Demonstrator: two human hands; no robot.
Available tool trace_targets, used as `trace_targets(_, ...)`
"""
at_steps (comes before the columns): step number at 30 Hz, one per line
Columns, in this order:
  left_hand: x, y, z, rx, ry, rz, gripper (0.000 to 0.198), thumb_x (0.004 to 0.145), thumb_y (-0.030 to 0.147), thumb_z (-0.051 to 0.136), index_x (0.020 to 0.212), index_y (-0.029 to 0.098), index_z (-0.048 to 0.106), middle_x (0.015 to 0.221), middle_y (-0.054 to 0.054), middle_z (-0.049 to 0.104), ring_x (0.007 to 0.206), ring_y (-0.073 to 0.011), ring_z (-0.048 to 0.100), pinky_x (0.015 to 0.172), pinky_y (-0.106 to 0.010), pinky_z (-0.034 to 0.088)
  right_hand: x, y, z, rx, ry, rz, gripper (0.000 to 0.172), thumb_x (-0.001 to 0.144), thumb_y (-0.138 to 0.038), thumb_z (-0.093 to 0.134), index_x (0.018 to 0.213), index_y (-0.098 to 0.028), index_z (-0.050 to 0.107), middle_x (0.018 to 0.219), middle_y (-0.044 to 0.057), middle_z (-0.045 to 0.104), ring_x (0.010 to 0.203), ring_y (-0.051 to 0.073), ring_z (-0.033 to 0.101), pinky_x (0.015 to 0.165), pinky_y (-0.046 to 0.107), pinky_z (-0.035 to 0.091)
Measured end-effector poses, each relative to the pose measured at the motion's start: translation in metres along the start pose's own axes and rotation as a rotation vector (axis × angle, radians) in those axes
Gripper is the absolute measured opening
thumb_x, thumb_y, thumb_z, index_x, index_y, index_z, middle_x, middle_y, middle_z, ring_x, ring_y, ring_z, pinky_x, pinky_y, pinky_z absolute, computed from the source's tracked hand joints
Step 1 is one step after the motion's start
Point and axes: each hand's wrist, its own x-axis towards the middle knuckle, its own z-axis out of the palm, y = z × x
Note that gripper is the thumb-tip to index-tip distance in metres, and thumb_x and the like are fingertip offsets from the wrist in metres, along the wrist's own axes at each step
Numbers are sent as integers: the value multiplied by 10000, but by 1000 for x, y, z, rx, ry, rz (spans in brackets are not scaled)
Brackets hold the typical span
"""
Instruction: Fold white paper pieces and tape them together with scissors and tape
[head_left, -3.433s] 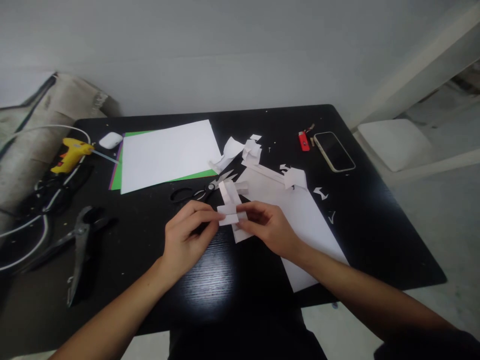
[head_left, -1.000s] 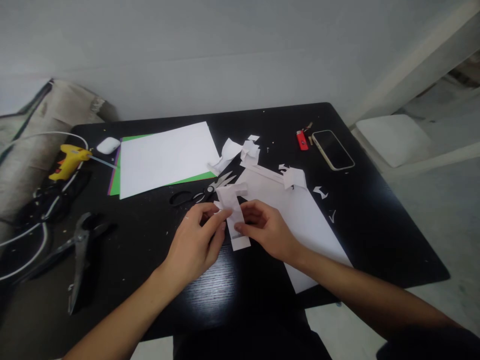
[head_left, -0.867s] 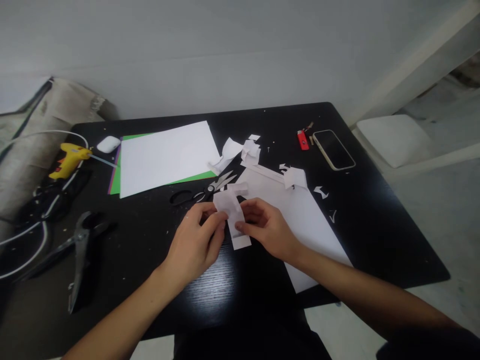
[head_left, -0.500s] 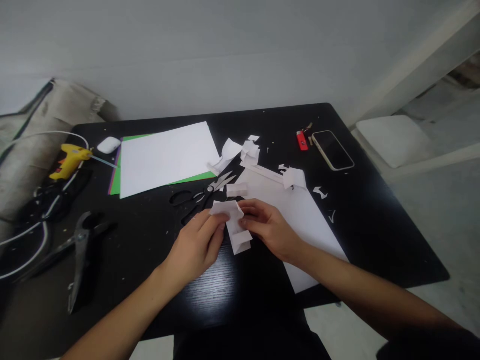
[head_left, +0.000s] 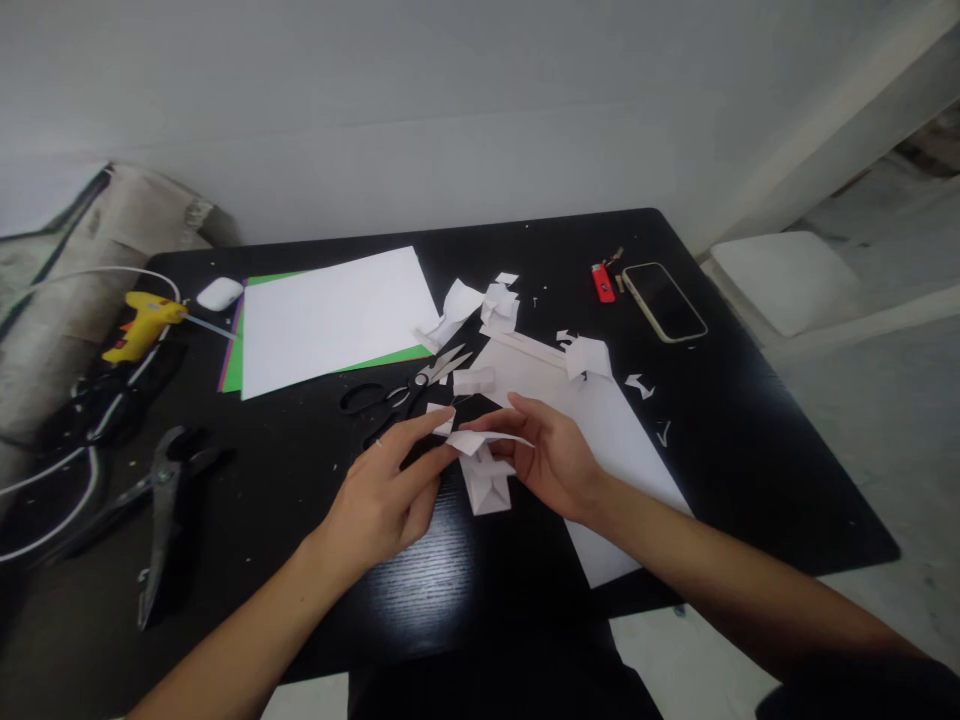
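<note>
Folded paper (head_left: 486, 482) was held over the black table (head_left: 750, 450), toward its near side, between both hands. The left hand (head_left: 379, 495) pinched its left flap between forefinger and thumb. The right hand (head_left: 553, 455) cupped the other side, fingers half curled; whether it gripped could not be told. Just behind lay scissors (head_left: 409, 385)

Seen from my remote desk, the scissors (head_left: 409, 385) anchor the table (head_left: 750, 450). Just in front of them the left hand (head_left: 375, 500) and right hand (head_left: 551, 455) hold a folded paper piece (head_left: 486, 470). A stack of sheets (head_left: 334, 315) lies behind-left of the scissors, with a glue gun (head_left: 142, 315) and pliers (head_left: 161, 490) farther left. Right of the scissors lies a loose sheet (head_left: 600, 430). A lighter (head_left: 602, 283) and phone (head_left: 664, 300) lie far behind-right.
</note>
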Motion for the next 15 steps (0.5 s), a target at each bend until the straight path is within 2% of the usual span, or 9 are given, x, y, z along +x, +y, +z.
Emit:
trace_targets(2,0,1,-2,2,12,21,354,904,-15,577,1182,173,690,1397,-202,641,1204,-279,699,922,-371,631,-1,-1,1,-68,24,4,301,833,-478,783,768,-186,818,959,70,812,846,207,701,784,323,573)
trace_targets(4,1,3,-5,-14,42,39,368,894,-48,559,1143,185,697,1357,-181,658,1172,-254,708,891,-336,625,-2,1,1,-147,31,-14,196,722,-363,907,809,-208,823,942,36,804,871,203,707,838,335,573)
trace_targets(6,1,5,-7,-61,88,8,338,891,-63,532,1050,190,690,1285,-149,689,1114,-227,720,865,-315,613,-1,3,0,-213,31,-53,268,645,-250,958,876,-218,826,939,18,796,888,196,713,897,354,569)
trace_targets(9,4,8,-8,-233,129,-218,240,940,-4,503,964,197,633,1139,-96,735,1030,-202,728,869,-326,593,-1,7,-1,-296,59,-176,298,648,-259,967,896,-219,807,950,13,789,902,187,725,950,377,564)
trace_targets(12,7,10,-1,-458,43,-509,130,997,163,569,1105,204,628,1050,-63,751,947,-189,737,806,-304,594,-3,10,-1,-406,74,-318,284,691,-292,954,901,-224,776,988,21,791,946,203,742,965,395,575)
trace_targets(15,11,12,7,-569,-38,-672,212,961,316,687,1135,201,650,942,-28,746,747,-145,694,650,-246,551,-6,13,1,-467,39,-392,262,753,-322,914,932,-229,748,1000,31,782,986,222,746,966,412,584)
